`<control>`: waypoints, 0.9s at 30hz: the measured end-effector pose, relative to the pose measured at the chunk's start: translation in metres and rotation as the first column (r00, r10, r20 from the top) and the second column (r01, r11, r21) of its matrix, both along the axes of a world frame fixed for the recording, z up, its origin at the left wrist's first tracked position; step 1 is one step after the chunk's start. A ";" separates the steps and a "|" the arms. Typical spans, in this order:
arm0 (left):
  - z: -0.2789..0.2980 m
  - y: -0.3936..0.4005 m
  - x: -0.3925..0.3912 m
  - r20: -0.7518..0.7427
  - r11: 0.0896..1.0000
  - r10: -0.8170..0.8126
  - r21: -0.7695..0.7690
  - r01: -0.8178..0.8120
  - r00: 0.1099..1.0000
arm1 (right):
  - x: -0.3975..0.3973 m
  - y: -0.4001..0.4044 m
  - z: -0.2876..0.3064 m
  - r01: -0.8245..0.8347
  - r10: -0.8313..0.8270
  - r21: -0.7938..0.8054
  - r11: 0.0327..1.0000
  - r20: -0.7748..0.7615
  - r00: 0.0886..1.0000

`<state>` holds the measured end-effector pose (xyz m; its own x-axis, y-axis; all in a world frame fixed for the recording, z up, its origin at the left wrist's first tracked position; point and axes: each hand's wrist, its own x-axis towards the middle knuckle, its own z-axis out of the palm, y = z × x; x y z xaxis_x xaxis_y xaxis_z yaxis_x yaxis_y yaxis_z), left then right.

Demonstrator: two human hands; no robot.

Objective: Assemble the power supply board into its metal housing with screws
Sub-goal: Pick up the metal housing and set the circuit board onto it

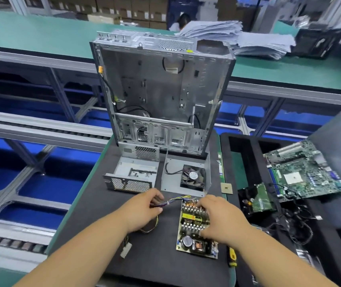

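The power supply board [190, 224], green with silver heat sinks and a black capacitor, lies flat on the black mat [161, 266]. My right hand [221, 218] rests over its right side, fingers gripping its edge. My left hand [146, 208] pinches the coloured wire bundle [173, 200] that leaves the board's far end. A white connector [125, 249] lies near my left forearm. Beyond the hands sit the open metal housing base [132, 172] with mesh walls and loose screws [142, 174] inside, and the housing cover [186, 175] carrying a black fan [193, 177].
An empty computer chassis [161, 96] stands upright behind the housing parts. A small CPU chip [226, 187] lies at the mat's right edge. A motherboard [304, 172], a smaller card and black cables fill the foam tray to the right. A yellow-handled tool [232, 256] lies by my right wrist.
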<state>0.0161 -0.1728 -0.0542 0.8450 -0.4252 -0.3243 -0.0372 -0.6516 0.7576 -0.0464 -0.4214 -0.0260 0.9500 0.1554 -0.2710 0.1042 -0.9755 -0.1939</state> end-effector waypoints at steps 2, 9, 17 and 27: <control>0.003 0.002 0.001 0.022 1.000 0.002 -0.029 -0.002 1.000 | 0.006 0.002 0.005 -0.011 0.009 -0.037 0.999 -0.062 0.998; 0.035 0.027 0.016 0.181 0.957 0.197 -0.250 -0.149 0.964 | 0.048 0.026 0.037 0.060 -0.060 -0.020 0.998 -0.017 0.998; 0.040 0.083 0.044 0.130 0.798 0.581 -0.285 -0.531 0.803 | 0.098 0.107 0.049 -0.061 0.055 0.044 0.997 0.125 0.991; 0.011 0.124 0.058 -0.271 0.777 0.588 -0.071 -0.625 0.762 | 0.114 0.162 0.017 -0.045 0.050 -0.041 0.998 0.118 0.992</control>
